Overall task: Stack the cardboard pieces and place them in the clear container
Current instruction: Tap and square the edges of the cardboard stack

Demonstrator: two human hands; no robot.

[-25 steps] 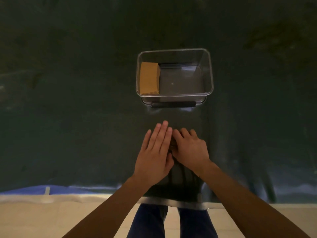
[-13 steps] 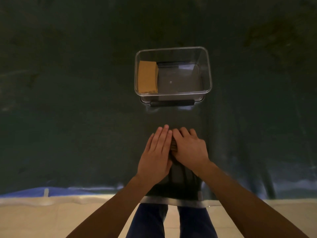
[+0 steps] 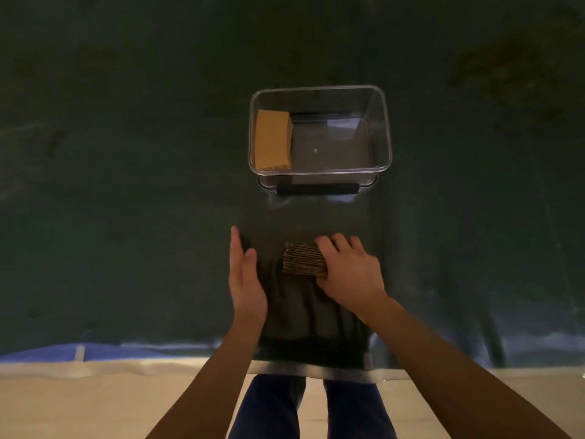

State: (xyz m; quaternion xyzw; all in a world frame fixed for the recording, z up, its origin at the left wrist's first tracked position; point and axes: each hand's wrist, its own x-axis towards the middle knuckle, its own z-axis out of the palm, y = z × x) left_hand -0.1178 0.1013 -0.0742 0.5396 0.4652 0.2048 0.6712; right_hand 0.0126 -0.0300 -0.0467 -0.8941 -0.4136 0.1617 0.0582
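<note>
Left hand point(image 3: 245, 280) has pulled away, uncovering cardboard stack point(image 3: 304, 259) under right hand point(image 3: 348, 270).

A brown cardboard stack point(image 3: 304, 260) lies near the clear container point(image 3: 381, 128), which holds another stack point(image 3: 272, 140).

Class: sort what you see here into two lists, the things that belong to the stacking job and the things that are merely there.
Belongs to the job:
cardboard stack under the right hand
left hand, open beside it
clear container
cardboard block inside it, at its left

Merely there:
dark sheet
blue strip
pale floor
</note>
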